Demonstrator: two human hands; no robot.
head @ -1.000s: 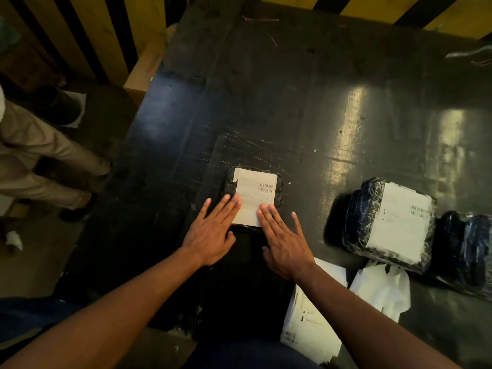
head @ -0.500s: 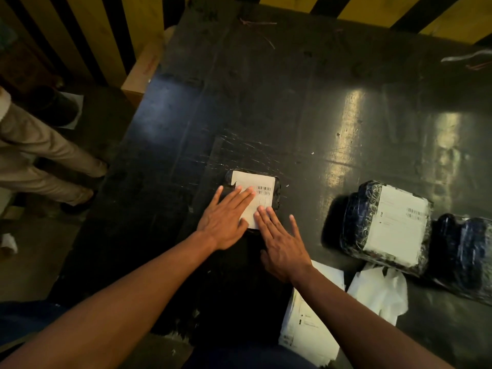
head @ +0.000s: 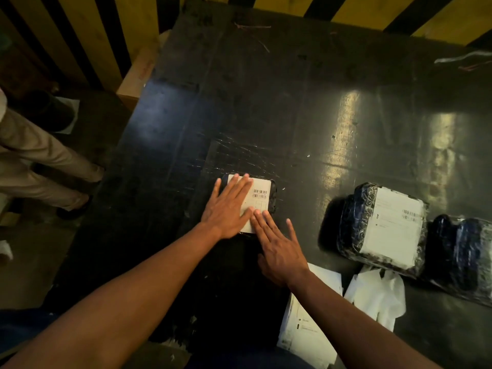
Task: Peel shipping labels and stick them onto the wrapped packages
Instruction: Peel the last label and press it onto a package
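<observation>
A small dark wrapped package [head: 273, 194] lies on the black table [head: 266, 107] in front of me, with a white shipping label [head: 259, 199] on its top. My left hand [head: 227, 209] lies flat on the label's left half, fingers spread. My right hand [head: 279, 249] rests flat, its fingertips on the label's near right corner. At the right lies a bigger wrapped package [head: 354, 222] that carries its own label [head: 391, 230]. Beside it lies another dark wrapped package [head: 463, 251] with no label showing.
A stack of label sheets [head: 306, 331] lies at the near table edge, with crumpled white backing paper [head: 378, 296] to its right. Another person's legs in beige trousers [head: 34, 166] stand on the floor at the left. Yellow and black striped barriers [head: 87, 33] run behind the table.
My left hand has slid forward across the label, now covering its left half. My right hand has stayed at the label's near right corner.
</observation>
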